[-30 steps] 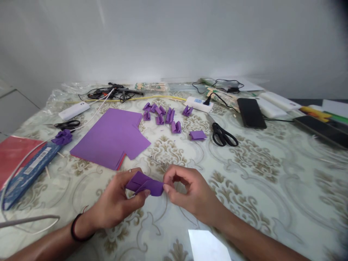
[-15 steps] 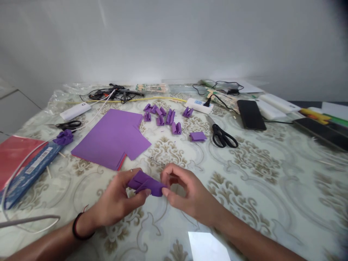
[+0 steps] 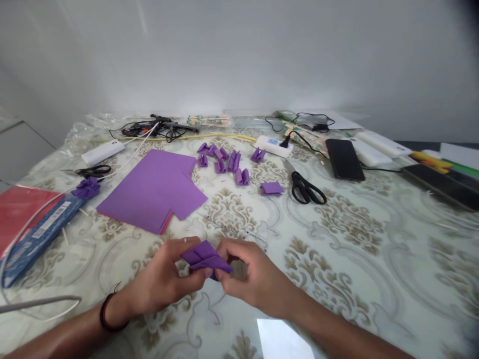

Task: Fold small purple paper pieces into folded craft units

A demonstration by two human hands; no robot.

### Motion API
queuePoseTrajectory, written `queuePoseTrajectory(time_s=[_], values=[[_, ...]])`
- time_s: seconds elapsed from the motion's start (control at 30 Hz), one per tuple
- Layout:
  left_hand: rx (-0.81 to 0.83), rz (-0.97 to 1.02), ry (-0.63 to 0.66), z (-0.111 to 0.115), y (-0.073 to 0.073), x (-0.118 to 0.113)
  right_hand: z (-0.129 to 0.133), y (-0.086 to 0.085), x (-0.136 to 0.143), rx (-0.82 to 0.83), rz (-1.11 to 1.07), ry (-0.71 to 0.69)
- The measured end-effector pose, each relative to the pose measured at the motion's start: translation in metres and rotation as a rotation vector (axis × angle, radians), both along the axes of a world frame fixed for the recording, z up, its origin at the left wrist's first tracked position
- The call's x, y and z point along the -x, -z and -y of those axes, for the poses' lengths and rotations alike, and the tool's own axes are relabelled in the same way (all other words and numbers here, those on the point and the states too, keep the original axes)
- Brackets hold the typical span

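A small folded piece of purple paper is held above the table between my two hands. My left hand pinches its left side, thumb in front and fingers behind. On the right side, my right hand grips the paper between thumb and forefinger. Creased layers cross the side that faces me; its underside is hidden. Past my hands lie purple paper sheets with a red edge showing below. Several folded purple pieces sit farther back, and one flatter folded piece lies to their right.
Black-handled scissors lie right of the folded pieces, near a white power strip. A black phone and white power banks are at the right. Another pair of scissors, a purple paper flower and a blue packet are at the left.
The purple paper has turned in my hands and now shows a pointed, crossed fold. My right hand has moved slightly left and closed more fully on its right side.
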State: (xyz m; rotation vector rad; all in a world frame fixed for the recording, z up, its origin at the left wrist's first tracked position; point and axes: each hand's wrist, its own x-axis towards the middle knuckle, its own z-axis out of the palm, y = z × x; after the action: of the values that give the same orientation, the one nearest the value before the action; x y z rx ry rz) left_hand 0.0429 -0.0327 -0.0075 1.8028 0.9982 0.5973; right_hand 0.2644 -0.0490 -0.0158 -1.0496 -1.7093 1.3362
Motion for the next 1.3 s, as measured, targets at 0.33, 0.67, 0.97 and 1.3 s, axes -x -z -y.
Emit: queuePoseTrajectory(time_s=[0.33,0.67,0.97,1.3], values=[[0.207,0.137,0.025,-0.001,0.003,-0.001,0.002,-0.004,0.000,-0.030,-0.025,0.011],[0.283,0.255,-0.064,-0.008,0.004,0.000,-0.002,0.000,-0.003,0.046,-0.084,0.050],[0.293,0.329,-0.121,-0.010,0.007,0.005,-0.001,0.000,-0.004,0.104,-0.090,0.130],[0.134,0.343,-0.082,-0.010,0.006,0.007,-0.002,-0.002,-0.006,0.032,-0.081,0.172]])
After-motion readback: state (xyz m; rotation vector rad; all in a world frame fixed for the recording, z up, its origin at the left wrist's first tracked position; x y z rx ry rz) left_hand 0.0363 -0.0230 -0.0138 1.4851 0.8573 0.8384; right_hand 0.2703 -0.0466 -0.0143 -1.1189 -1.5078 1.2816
